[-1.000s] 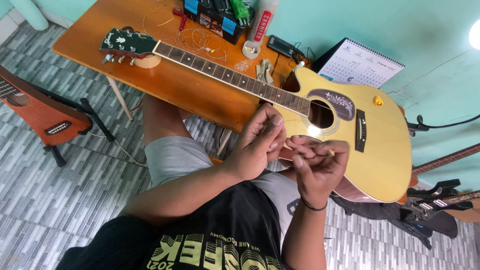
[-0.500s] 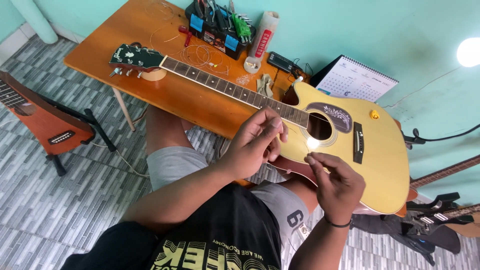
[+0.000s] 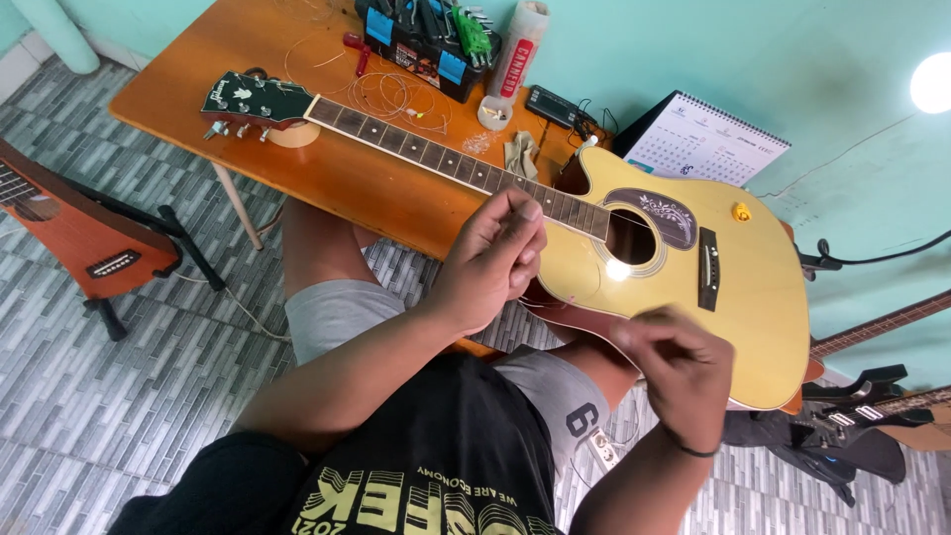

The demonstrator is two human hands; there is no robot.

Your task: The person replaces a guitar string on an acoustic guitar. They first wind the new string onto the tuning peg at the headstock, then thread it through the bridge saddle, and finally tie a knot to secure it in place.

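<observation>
We see an acoustic guitar (image 3: 693, 297), pale yellow top, lying face up w/ its body across the person's lap and its neck (image 3: 446, 159) running out toward 10 o'clock over an orange wooden table (image 3: 327, 168). The dark headstock (image 3: 253, 99) rests on the table at the far 10 o'clock end, on a small round pad.

Left hand (image 3: 490, 263) sits over the spot where neck meets body, fingers curled in and pressed together, fingertips bunched as if pinching sth fine; what's in the pinch is too thin for us to make out. Right hand (image 3: 674, 372) is at 4 o'clock from the left, over the lower edge of the guitar body, blurred; its fingers look drawn together in a pinch too, but we can't tell on what. A dark band circles that wrist. The two hands are apart, not touching.

At 12 o'clock from the left hand, on the table: loose coils of guitar string (image 3: 396, 99), a crumpled cloth (image 3: 520, 154), a small black tuner (image 3: 555, 107), a white tube w/ red label (image 3: 510, 59) and a black-and-blue toolbox (image 3: 421, 40). At 1 o'clock, a desk calendar (image 3: 708, 144) leans by the teal wall.

At 9 o'clock a reddish-brown guitar (image 3: 69, 228) stands on a black stand over the grey tiled floor. At 3 to 4 o'clock, more guitars (image 3: 872, 406) lie near the wall.
</observation>
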